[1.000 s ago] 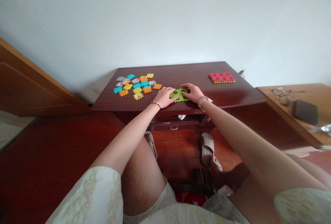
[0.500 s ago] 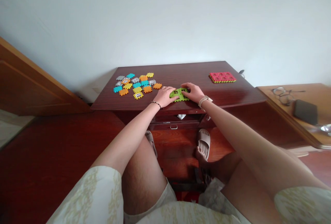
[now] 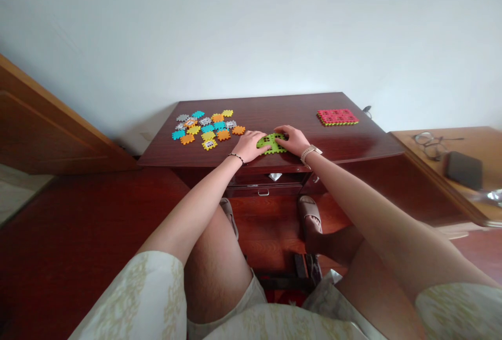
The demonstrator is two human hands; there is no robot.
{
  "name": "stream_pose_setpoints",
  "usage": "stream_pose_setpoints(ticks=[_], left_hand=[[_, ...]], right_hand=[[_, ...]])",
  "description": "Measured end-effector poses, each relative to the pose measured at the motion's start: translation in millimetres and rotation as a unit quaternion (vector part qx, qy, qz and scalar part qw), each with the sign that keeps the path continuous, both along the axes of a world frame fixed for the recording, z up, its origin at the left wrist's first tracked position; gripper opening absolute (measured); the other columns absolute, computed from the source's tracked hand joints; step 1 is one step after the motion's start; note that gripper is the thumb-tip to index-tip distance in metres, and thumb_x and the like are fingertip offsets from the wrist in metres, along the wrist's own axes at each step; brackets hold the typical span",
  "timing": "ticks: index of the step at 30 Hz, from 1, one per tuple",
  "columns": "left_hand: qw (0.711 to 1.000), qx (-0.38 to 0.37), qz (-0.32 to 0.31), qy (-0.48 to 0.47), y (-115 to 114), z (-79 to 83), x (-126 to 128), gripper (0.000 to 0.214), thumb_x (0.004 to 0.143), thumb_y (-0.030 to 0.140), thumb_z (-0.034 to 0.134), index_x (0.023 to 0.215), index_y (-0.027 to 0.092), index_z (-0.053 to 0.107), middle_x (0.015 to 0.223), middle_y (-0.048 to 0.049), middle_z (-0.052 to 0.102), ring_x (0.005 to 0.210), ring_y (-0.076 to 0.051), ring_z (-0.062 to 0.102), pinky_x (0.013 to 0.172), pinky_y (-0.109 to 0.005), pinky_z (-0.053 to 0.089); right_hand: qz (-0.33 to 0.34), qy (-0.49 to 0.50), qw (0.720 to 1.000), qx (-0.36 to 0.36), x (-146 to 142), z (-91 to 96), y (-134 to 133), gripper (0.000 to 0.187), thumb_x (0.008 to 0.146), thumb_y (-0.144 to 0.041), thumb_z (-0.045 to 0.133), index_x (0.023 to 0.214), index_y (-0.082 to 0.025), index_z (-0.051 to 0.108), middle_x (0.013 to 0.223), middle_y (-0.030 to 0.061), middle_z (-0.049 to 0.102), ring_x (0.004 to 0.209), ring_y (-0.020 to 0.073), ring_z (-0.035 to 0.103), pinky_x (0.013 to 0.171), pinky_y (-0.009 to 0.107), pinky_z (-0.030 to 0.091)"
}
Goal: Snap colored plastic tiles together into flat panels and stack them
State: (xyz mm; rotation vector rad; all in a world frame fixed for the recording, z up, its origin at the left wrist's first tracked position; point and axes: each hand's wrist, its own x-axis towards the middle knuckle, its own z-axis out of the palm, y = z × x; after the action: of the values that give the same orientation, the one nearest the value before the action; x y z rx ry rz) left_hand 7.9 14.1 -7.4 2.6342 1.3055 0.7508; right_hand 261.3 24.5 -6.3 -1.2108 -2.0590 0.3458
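Green interlocking puzzle tiles (image 3: 270,144), toothed at the edges and with window-like cutouts, lie near the front edge of the dark table. My left hand (image 3: 251,145) grips their left side, thumb on top and fingers curled over the far edge. On the right side, my right hand (image 3: 293,141) holds them the same way, its fingers bent round the far corner. Both palms hide part of the green tiles. To the left of my hands are several loose toothed tiles (image 3: 208,128) in orange, yellow, blue and grey, some with white window inserts.
A red panel of joined tiles (image 3: 338,116), with a yellow-green layer beneath, lies at the table's right. The dark table (image 3: 274,107) stands against a white wall. Lower right, a wooden desk (image 3: 482,138) bears glasses (image 3: 429,144) and a black flat object (image 3: 463,169).
Both hands stay in place on the green tiles, with hardly any shift. Below the table, my right foot has slid further into its slipper.
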Motion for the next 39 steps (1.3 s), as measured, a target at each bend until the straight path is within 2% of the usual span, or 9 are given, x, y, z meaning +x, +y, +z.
stream_pose_setpoints(ticks=[39], left_hand=[[1.0, -0.01, 0.011, 0.001, -0.7, 2.0, -0.9, 0.05, 0.104, 0.053, 0.07, 0.143, 0.022, 0.074, 0.147, -0.0115, 0.074, 0.136, -0.033, 0.065, 0.124, -0.049, 0.048]], right_hand=[[-0.002, -0.01, 1.0, -0.004, -1.1, -1.5, 4.5, 0.037, 0.09, -0.03, 0.076, 0.125, -0.021, 0.079, 0.125, 0.0112, 0.081, 0.117, 0.0323, 0.075, 0.112, 0.051, 0.059]])
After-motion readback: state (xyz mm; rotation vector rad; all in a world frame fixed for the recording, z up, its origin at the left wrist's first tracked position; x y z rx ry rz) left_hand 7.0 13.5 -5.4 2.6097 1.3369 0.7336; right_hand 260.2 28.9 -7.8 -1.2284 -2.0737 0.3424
